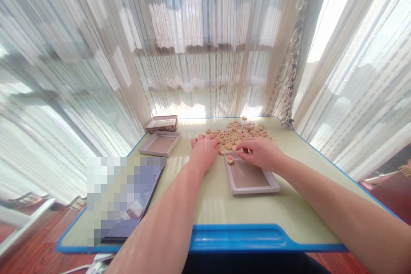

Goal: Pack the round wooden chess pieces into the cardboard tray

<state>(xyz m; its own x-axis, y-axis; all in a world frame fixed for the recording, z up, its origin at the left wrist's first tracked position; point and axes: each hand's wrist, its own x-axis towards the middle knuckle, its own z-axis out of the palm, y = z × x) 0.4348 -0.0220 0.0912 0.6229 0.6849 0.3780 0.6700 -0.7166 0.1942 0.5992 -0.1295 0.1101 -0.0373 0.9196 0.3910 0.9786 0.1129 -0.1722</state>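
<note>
A pile of several round wooden chess pieces [239,132] lies at the far middle of the table. My left hand [204,150] rests palm down just left of the pile, its fingers curled at the pile's edge. My right hand [261,153] is over the far edge of a shallow grey tray [253,188], with its fingers pinched together on a wooden piece. One piece with a red mark [230,159] lies in the tray's far left corner.
A second grey tray [160,143] sits at the left, with a small patterned box [162,123] behind it. A dark folder or book [135,205], partly blurred out, lies at the near left. The table has a blue rim [237,237]. Curtains hang close behind.
</note>
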